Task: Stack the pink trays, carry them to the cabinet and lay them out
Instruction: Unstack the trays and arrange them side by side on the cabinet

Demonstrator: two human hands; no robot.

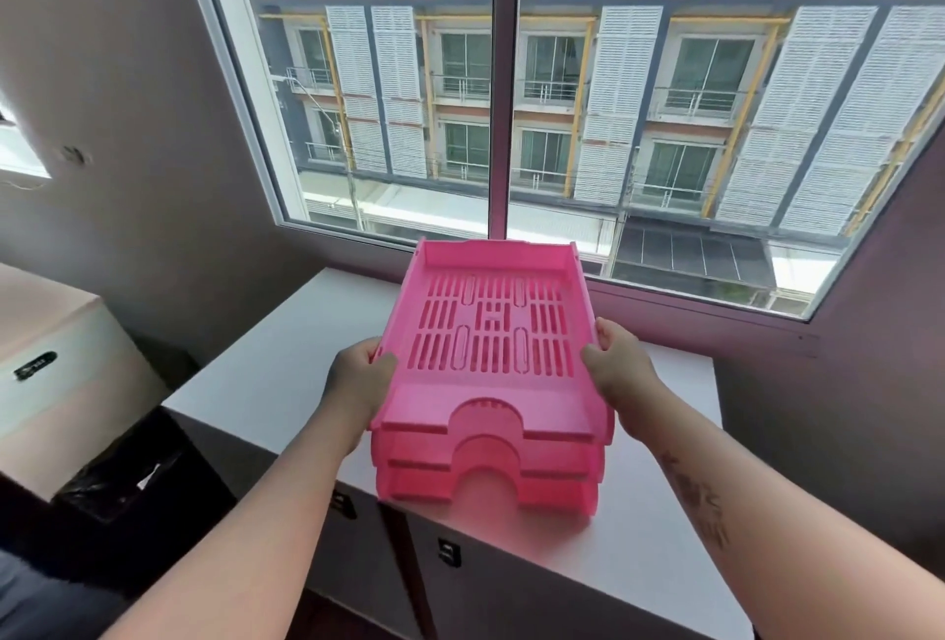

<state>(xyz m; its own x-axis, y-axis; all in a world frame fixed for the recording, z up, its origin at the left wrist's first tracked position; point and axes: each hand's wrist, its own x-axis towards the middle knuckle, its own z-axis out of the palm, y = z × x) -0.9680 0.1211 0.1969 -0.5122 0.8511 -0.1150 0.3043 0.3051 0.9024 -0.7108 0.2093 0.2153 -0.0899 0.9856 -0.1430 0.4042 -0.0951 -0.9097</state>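
Premises read as an office — low white-topped cabinet [286, 358] with labelled doors under a large window [503, 92], stacked pink paper trays [491, 383], a bin lined with a black bag [128, 476], and plain grey walls.

Pink trays [491, 332] look smooth, glossy plastic (slotted bases); cabinet top [286, 358] matt white.

Two bare forearms are reaching forward from the near edge, angling in toward the middle. The left hand [358, 380] is gripping the left side of a stack of pink slotted plastic trays [491, 363], its thumb lying over the top rim and its fingers hidden beneath. The right hand [621, 373] is clasping the right side the same way, thumb on top. The right forearm is showing a dark tattoo.
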